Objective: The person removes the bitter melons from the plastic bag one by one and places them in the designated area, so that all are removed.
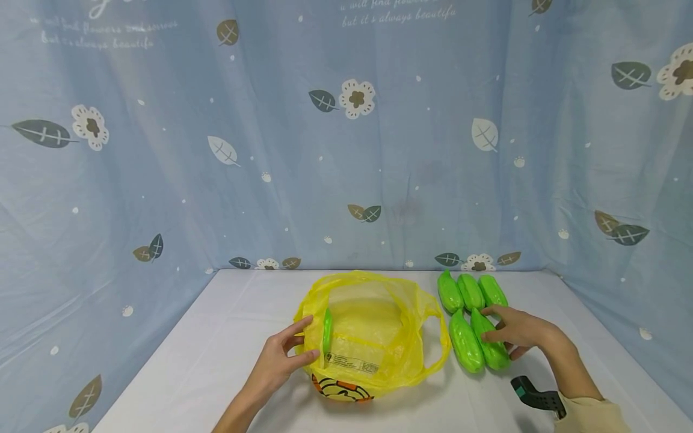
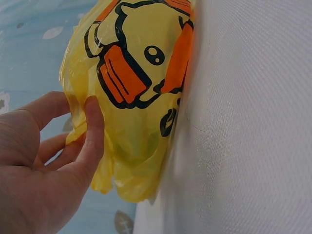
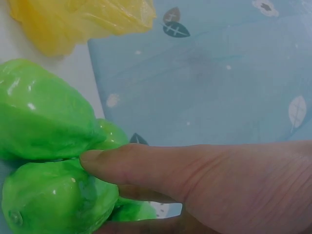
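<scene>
A thin yellow plastic bag [image 1: 373, 385] with a cartoon print stands open on the table, one glossy green vegetable [image 1: 327, 331] showing inside it. My left hand [image 1: 284, 355] pinches the bag's left rim between thumb and fingers; in the left wrist view the yellow bag [image 2: 131, 136] hangs from that pinch. To the right lie several long, tapered green vegetables in two rows. My right hand [image 1: 522, 329] holds the front right green vegetable [image 1: 489, 343]. In the right wrist view, the thumb rests along this vegetable [image 3: 53, 200], the other fingers partly hidden on its far side.
Beside the held one lies another green vegetable [image 1: 465, 346], with three more behind, including the far left one [image 1: 449, 291]. A bag handle loop [image 1: 445, 337] reaches close to them. Blue printed cloth [image 1: 357, 150] encloses the white table [image 1: 227, 337] at the back and sides.
</scene>
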{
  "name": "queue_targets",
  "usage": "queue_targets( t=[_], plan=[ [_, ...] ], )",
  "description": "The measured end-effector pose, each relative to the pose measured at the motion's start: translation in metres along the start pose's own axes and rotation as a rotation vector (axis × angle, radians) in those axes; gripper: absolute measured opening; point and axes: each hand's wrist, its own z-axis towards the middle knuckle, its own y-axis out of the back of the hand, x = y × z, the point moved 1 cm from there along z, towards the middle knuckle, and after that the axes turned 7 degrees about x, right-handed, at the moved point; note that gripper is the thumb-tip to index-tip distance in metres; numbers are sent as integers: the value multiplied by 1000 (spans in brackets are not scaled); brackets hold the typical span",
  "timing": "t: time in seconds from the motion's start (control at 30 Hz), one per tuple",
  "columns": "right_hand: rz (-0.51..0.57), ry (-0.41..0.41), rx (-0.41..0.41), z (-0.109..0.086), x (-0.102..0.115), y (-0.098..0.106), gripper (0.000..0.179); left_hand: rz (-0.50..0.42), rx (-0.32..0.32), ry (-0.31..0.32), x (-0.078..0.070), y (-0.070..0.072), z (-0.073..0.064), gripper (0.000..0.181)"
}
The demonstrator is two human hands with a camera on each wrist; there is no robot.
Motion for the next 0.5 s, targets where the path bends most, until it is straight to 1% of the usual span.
queue_targets(
  t=[0.27,0.5],
  plan=[
    [4,-11,10,-1,-1,1,80,-2,0,4,0,-1,0,66],
    [-1,-23,1,-2,0,3,80,-10,0,-1,-2,0,0,67]
  ],
)
